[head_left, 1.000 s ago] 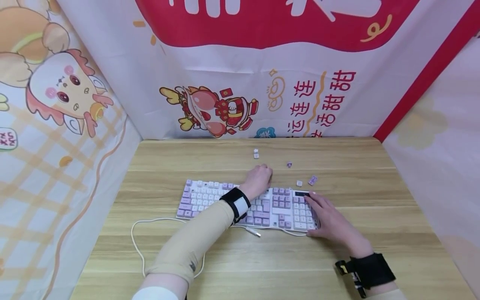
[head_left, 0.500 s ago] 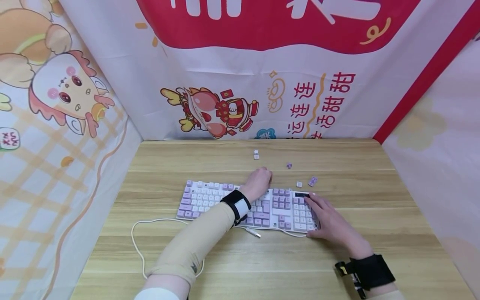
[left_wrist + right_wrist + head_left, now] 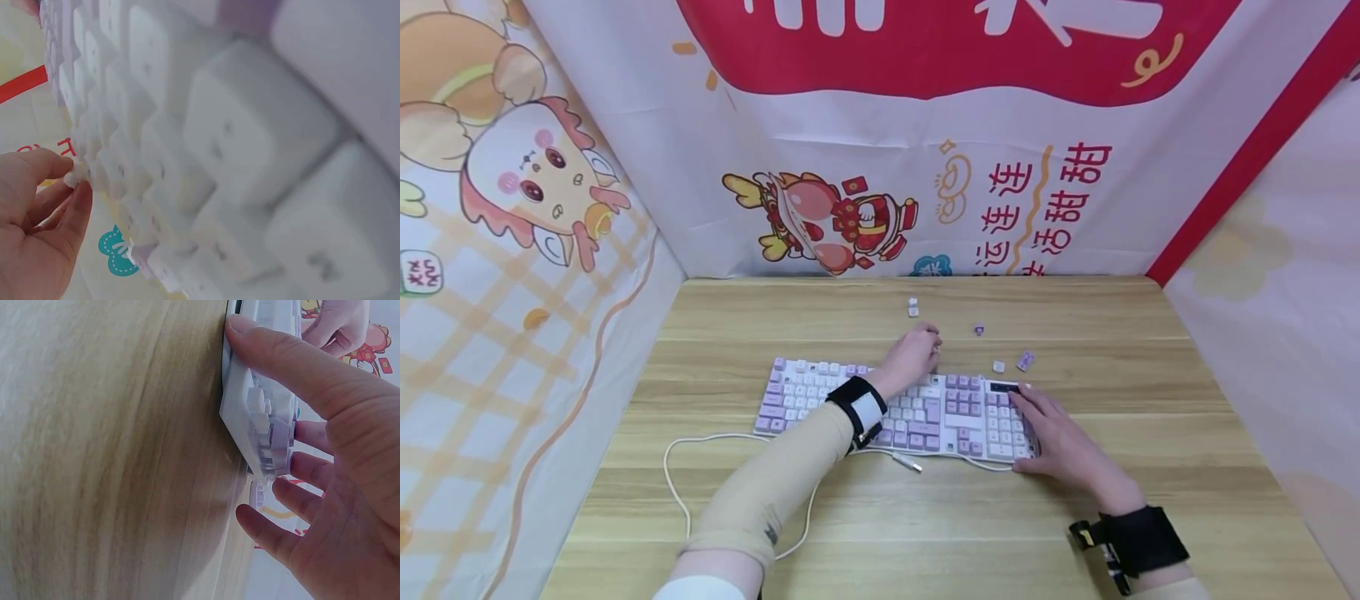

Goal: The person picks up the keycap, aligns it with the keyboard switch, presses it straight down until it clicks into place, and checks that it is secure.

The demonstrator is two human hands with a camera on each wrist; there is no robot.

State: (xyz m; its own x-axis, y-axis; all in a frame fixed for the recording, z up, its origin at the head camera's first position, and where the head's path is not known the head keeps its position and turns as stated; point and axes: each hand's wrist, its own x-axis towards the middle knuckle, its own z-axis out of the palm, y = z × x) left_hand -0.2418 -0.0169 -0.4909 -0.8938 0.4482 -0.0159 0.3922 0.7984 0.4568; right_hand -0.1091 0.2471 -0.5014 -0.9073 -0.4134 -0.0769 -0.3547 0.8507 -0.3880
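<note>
Currently, my left hand (image 3: 910,360) pinches a small white plastic keycap (image 3: 74,175) between thumb and fingers, by the back edge of a white-and-lilac plastic keyboard (image 3: 925,408). My right hand (image 3: 1060,442) grips the keyboard's right end, thumb at the front edge, fingers toward the back corner. The keyboard lies across the middle of the wood-grain table (image 3: 925,525).

Over the last second my left wrist has shifted leftward and the hand has turned slightly, so a speck of white now shows at its fingertips from above; my right hand and the keyboard have stayed put. I take this as adjusting the keycap in my fingers while the other hand steadies the board.

Behind the keyboard lie two tiny white keycaps (image 3: 913,312) together, a small purple keycap (image 3: 979,330), a square white keycap (image 3: 998,367) and a longer purple keycap (image 3: 1026,361). In front runs a thin white cable (image 3: 675,492).

My left hand and its black wrist strap (image 3: 850,402) cover part of the keys, and my beige sleeve (image 3: 782,479) hides some cable. The nearest keys are blurred at my left wrist, and I cannot tell whether the pinched keycap touches the keyboard.
</note>
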